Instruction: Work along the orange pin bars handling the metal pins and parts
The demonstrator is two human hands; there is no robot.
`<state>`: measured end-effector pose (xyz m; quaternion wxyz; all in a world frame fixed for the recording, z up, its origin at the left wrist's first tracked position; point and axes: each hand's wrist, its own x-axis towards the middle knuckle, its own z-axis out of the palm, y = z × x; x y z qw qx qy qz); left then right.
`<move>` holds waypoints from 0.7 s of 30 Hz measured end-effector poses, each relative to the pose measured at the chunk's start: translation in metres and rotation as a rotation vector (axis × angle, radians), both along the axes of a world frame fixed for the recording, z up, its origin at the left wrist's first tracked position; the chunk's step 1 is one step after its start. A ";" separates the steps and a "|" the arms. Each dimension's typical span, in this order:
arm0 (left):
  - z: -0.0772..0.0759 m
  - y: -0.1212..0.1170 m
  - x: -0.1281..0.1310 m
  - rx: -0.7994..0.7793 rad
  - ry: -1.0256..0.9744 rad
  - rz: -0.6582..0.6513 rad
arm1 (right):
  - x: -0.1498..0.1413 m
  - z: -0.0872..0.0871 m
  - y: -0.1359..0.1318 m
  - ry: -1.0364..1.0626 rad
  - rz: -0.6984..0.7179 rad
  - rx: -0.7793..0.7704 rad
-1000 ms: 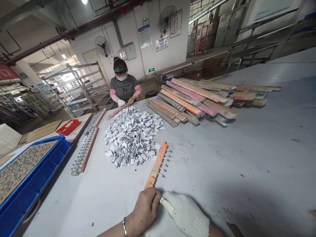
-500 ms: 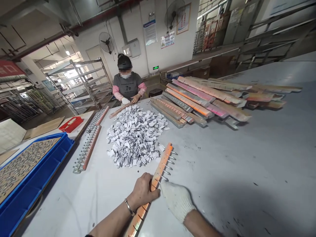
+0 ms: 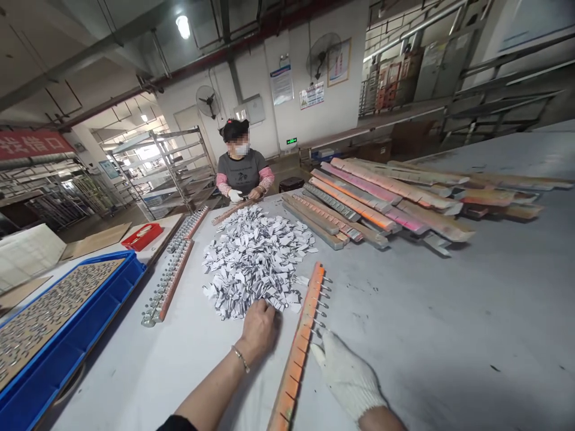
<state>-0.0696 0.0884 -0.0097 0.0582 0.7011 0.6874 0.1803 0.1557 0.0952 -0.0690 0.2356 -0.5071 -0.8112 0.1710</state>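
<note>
there, orange strip (image 3: pixel 300 344) between both hands.

left hand (image 3: pixel 259 326) at tag pile (image 3: pixel 258 257); gloved right hand (image 3: pixel 345 374) beside orange strip (image 3: pixel 302 347).

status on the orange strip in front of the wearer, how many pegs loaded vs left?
Done: none told; a few metal pegs on the orange strip far end stand bare. In hand: bare left hand reaches into the pile of white tags; gloved right hand touches the strip's peg side. Left: most of the strip, the big pile.

Knitted white cotton glove (image 3: pixel 348 377), orange-painted wooden strip (image 3: pixel 300 348), shiny metal pins (image 3: pixel 320 302), matt grey table (image 3: pixel 449 323)
</note>
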 end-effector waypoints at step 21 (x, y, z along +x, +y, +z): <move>0.042 -0.106 0.051 -0.069 -0.880 -0.192 | 0.033 0.050 -0.066 0.187 0.221 -0.314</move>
